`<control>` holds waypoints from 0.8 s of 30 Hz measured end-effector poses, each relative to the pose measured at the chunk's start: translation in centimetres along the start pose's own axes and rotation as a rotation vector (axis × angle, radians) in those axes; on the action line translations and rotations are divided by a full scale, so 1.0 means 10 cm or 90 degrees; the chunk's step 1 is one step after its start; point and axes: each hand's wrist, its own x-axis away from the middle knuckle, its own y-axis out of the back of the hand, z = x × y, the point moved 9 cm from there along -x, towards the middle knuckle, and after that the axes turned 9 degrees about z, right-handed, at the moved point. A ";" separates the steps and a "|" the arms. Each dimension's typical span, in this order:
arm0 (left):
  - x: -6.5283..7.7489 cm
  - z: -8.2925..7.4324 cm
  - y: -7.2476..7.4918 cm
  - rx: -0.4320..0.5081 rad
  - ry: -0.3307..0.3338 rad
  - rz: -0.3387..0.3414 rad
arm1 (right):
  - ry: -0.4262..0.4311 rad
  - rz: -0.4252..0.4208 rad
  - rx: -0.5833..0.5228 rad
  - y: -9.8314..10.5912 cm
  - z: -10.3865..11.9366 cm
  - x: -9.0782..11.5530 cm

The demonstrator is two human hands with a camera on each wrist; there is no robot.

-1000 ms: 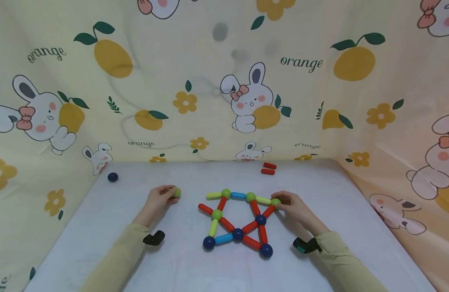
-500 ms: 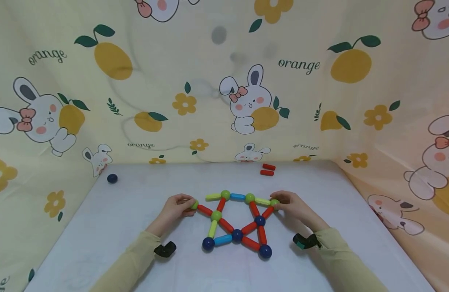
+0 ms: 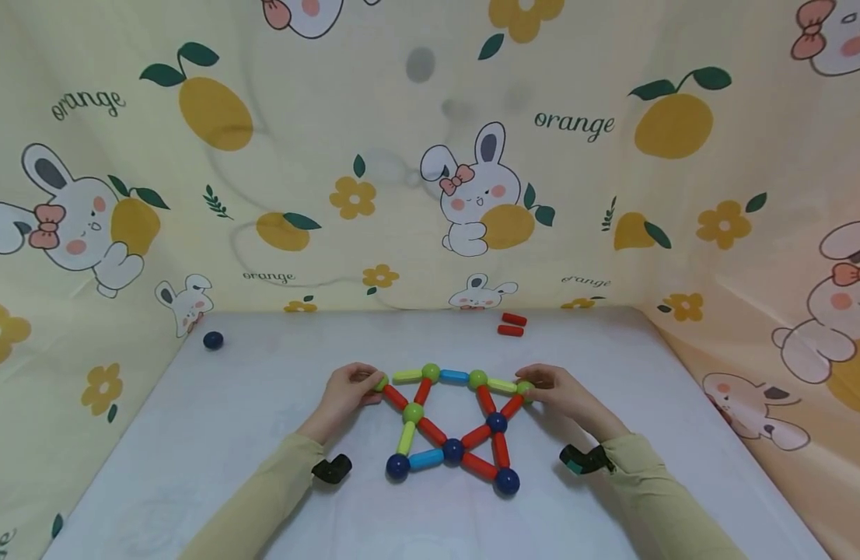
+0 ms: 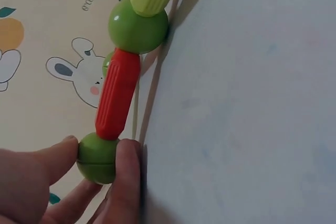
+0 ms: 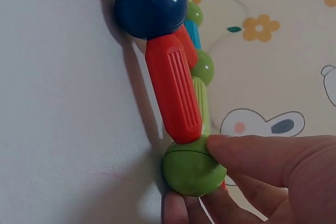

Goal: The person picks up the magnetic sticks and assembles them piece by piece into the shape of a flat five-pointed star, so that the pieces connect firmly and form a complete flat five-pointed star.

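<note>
A flat frame of magnetic rods and balls lies on the table, joined by green balls such as the upper one (image 3: pixel 431 372) and dark blue balls such as the middle one (image 3: pixel 453 451). My left hand (image 3: pixel 344 398) pinches a green ball (image 4: pixel 96 169) between thumb and fingers, and that ball touches the end of a red rod (image 4: pixel 118 94). Close beside it is the free end of a yellow-green rod (image 3: pixel 407 376). At the frame's right corner my right hand (image 3: pixel 561 398) holds another green ball (image 5: pixel 192 170), where a red rod (image 5: pixel 176 90) and a yellow-green rod (image 3: pixel 501 385) meet.
Two loose red rods (image 3: pixel 511 330) lie at the back of the white table (image 3: pixel 276 342). A single dark blue ball (image 3: pixel 213 341) sits at the far left. A patterned cloth (image 3: pixel 374 140) hangs behind and along both sides.
My left hand has carried its green ball rightward to the red rod's end, and the rod has swung up toward the yellow-green one. The right hand has stayed on its ball.
</note>
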 end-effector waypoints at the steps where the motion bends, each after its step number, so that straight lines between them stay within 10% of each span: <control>1: -0.01 -0.01 -0.01 -0.002 -0.001 -0.004 | -0.002 -0.001 -0.002 0.00 -0.01 0.00; 15: -0.10 -0.05 -0.05 -0.038 0.026 0.007 | 0.009 -0.002 0.003 0.01 0.02 0.01; 24: 0.05 -0.06 -0.07 0.023 0.084 0.089 | 0.011 0.010 -0.009 0.00 0.00 0.03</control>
